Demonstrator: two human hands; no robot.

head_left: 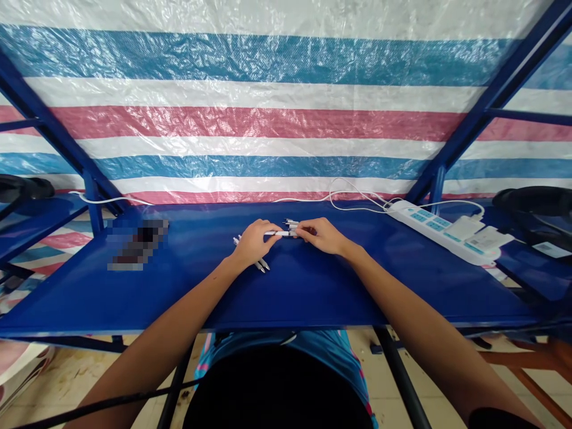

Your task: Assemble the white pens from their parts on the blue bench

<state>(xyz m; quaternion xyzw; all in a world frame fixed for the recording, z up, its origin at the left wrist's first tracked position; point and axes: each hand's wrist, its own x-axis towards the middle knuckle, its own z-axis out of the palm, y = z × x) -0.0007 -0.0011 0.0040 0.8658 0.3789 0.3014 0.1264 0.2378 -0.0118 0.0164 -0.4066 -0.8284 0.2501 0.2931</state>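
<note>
My left hand (254, 243) is closed around a slim white pen (277, 233) with a darker right end, held level just above the blue table. From the other side, my right hand (325, 235) pinches at that right end; its fingertips hide the exact contact. Under and beside my left hand lie a few white pens (263, 266) with pale pointed tips, partly covered by the palm. Just behind the fingertips of my right hand sit several small white-and-grey pen pieces or pens (291, 223), too small to tell apart.
The blue table (308, 292) carries a white power strip (442, 232) with plugged-in chargers at right and a white cable (353, 202) along the back. A blurred-out dark object (139, 244) lies at left. Blue metal posts and a striped plastic sheet (268, 125) stand behind.
</note>
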